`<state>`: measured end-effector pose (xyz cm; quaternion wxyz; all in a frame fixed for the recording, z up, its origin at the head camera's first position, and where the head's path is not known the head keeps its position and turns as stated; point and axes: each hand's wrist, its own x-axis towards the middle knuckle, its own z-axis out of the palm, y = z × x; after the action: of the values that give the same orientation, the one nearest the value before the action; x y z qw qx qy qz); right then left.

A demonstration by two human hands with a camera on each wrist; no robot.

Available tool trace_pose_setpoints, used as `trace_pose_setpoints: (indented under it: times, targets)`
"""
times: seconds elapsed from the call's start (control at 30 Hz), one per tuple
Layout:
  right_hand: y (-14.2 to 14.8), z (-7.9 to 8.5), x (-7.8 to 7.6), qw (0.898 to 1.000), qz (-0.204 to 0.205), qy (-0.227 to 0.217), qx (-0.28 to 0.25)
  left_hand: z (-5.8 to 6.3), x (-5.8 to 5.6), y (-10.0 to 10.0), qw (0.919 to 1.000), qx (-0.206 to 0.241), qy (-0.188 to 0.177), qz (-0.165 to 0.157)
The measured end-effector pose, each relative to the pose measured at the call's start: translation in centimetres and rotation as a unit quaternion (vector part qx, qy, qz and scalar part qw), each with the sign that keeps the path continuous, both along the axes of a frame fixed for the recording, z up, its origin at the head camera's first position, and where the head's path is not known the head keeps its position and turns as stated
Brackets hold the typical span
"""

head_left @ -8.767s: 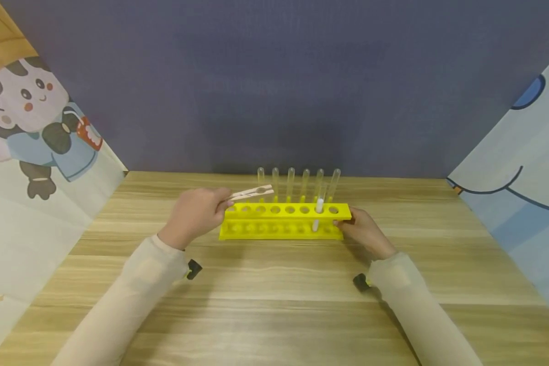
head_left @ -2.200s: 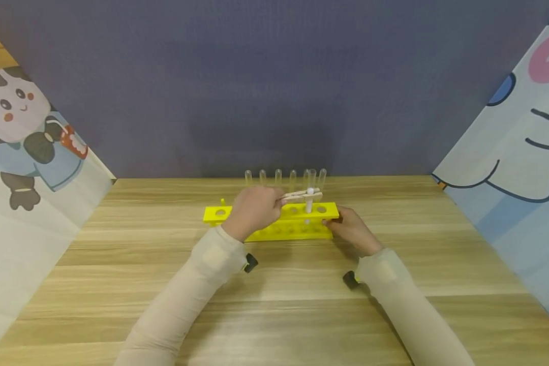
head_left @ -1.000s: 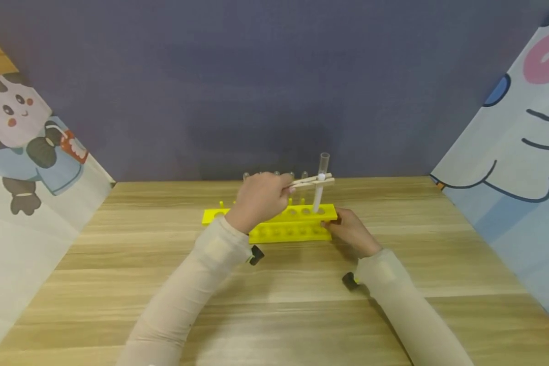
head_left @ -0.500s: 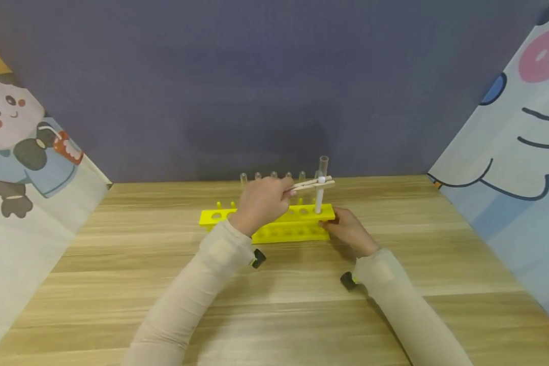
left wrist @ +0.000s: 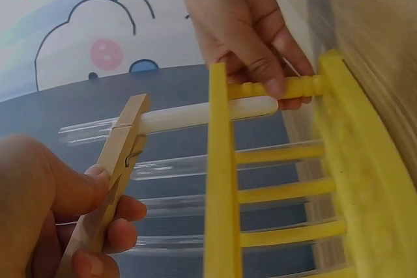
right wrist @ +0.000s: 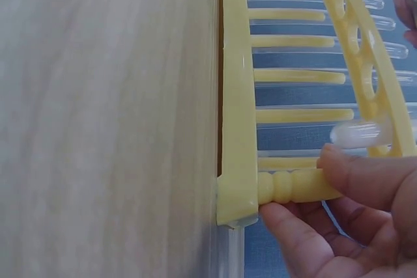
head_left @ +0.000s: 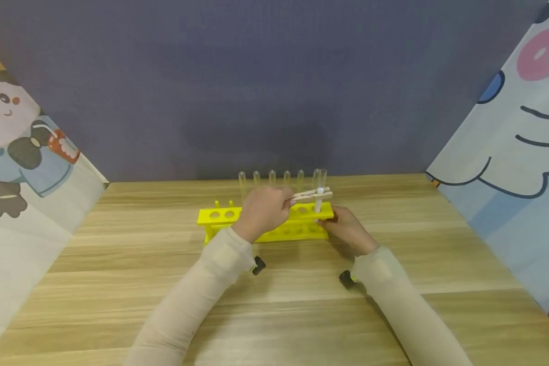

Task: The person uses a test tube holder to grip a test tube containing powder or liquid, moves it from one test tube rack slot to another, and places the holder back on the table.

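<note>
left hand [head_left: 263,213]: pinches wooden clamp [left wrist: 117,148] between thumb and fingers
right hand [head_left: 349,231]: grips end post [right wrist: 300,185] of yellow rack [head_left: 207,217]
white-filled tube [left wrist: 176,118]: hangs from clamp, through right end of top plate [left wrist: 221,187], above base [right wrist: 238,115]

Wood-grain tabletop [head_left: 293,315], dark blue-grey back panel [head_left: 274,91], pale cartoon-printed side panels [head_left: 508,213]

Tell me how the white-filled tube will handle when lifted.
The tube looks smooth and clear-walled: probably stiff, perhaps slippery. Its rounded end suggests it would roll or tip unsupported. Pinched by one wooden clothespin, it may swivel.
</note>
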<state>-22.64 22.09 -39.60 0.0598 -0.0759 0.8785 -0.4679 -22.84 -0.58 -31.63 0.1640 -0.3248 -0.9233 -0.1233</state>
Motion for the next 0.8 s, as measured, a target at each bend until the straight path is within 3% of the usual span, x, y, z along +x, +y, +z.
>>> trace_pose_setpoints:
  times: [0.3,0.8]
  targets:
    - [-0.2,0.0,-0.1,1.000,-0.012,-0.010,-0.005,-1.4,-0.3,-0.1,0.9999,0.001,-0.011,-0.006]
    - [-0.2,0.2,0.1,1.000,0.001,0.005,-0.010,-2.1,-0.1,-0.1,0.9996,-0.017,-0.020,0.005]
